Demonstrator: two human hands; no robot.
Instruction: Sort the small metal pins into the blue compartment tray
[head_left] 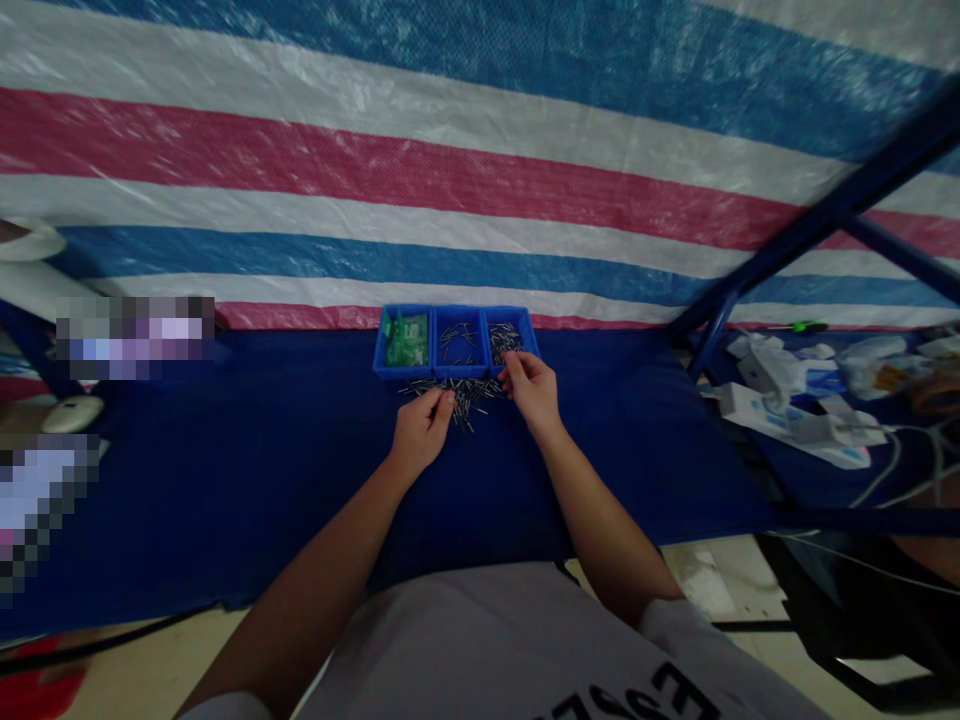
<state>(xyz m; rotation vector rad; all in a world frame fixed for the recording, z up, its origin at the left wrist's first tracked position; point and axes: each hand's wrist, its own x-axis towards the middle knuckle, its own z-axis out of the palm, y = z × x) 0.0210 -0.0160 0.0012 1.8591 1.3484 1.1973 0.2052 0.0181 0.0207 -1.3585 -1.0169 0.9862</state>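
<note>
Three blue bins stand side by side on the dark blue table. Green plastic packets fill the left bin. A few thin metal pieces lie in the middle bin, and many more are in the right bin. A loose pile of thin dark metal pieces is spread in front of the bins. At the pile's left side, my left hand is closed, thumb against fingers. My right hand is pinched at the front edge of the right bin. Whatever either hand holds is too small to make out.
A striped tarp hangs behind the table. Blue metal frame bars rise at the right, with white boxes, plastic bags and cables beyond them. Blurred-out objects and a white rounded item are at the left.
</note>
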